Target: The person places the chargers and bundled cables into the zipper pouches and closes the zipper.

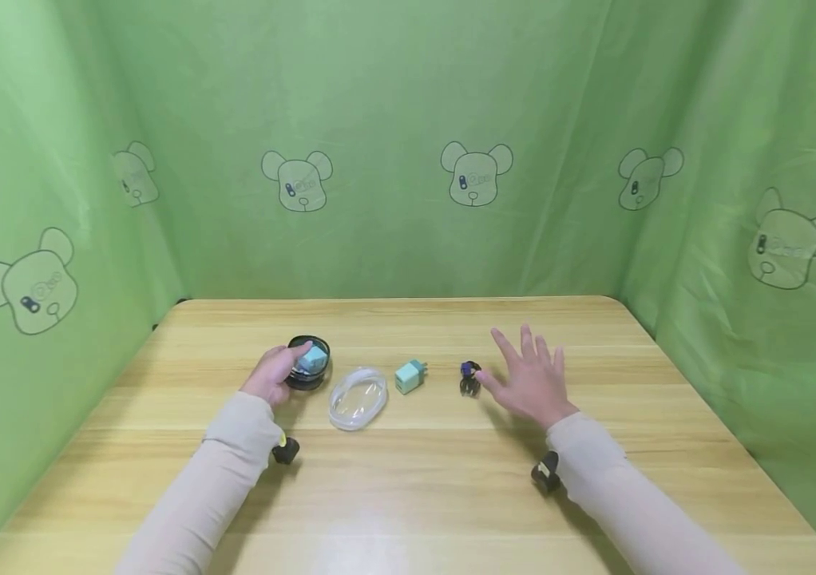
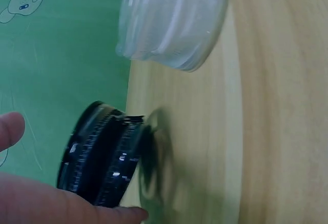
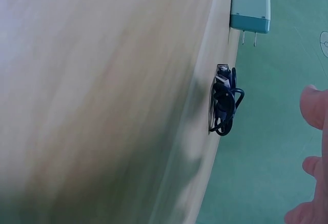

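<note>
My left hand (image 1: pixel 275 374) grips a glossy black ring-shaped thing (image 1: pixel 302 381), its thumb laid over the top edge. A light-blue block (image 1: pixel 313 359) shows in the ring's middle. In the left wrist view the black ring (image 2: pixel 97 157) stands tilted, with two thick bands and a groove between them. My right hand (image 1: pixel 533 383) hovers with spread fingers, holding nothing. Just left of its thumb lies a small bundled dark cable (image 1: pixel 470 378), also visible in the right wrist view as a looped cable (image 3: pixel 224 101) with a metal plug end.
Between the hands lie a clear, round ring-like plastic thing (image 1: pixel 339 411) and a light-green plug charger (image 1: pixel 409 377) with prongs pointing right. The wooden table (image 1: pixel 408 487) meets green curtains (image 1: pixel 394 247) at the back and on both sides.
</note>
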A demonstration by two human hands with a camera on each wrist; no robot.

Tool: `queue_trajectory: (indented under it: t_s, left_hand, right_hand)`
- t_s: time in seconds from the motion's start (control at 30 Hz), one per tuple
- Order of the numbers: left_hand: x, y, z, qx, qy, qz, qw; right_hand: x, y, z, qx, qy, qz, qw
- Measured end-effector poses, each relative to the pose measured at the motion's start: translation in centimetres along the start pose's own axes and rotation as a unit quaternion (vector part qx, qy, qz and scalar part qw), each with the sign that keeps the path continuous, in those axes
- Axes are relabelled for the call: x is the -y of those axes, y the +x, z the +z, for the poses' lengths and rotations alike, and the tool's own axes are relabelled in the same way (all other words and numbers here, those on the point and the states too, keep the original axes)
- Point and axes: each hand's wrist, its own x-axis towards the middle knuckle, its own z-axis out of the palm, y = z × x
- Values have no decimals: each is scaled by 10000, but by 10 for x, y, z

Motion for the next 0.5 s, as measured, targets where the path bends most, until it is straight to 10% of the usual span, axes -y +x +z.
queue_trajectory:
  t_s: [0.3,0.5]
  left_hand:
    - [-3,-11,-1,-548,852,227,9946]
    - [-6,-24,14,-1297,2382,1139,9557]
  right_hand:
    - [1,1,4,236,94,86,9996]
    - [6,1,4,269,212,-65,9994]
